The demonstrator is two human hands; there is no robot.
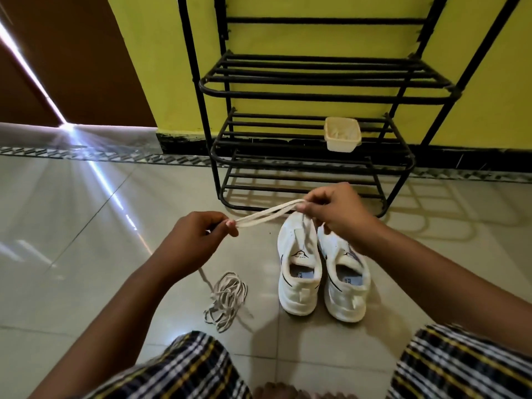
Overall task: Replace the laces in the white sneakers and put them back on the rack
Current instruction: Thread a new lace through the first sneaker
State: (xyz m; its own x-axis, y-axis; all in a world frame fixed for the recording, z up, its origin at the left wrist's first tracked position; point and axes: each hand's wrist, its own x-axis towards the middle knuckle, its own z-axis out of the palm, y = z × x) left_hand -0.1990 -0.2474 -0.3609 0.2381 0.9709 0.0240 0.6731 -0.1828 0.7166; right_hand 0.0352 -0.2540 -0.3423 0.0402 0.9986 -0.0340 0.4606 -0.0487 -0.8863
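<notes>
White lace, doubled into parallel strands, runs taut between both hands. Left hand pinches one end in a thumb-and-finger grip; right hand pinches the other end likewise. Below the right grip, two unlaced white sneakers stand side by side on the tiled floor. Below the left grip lies a loose lace bundle. Beyond both grips stands a black rack holding a cream tub.

Yellow wall w/ black skirting, glossy beige tiled floor (sunlight streak via brown door gap).
</notes>
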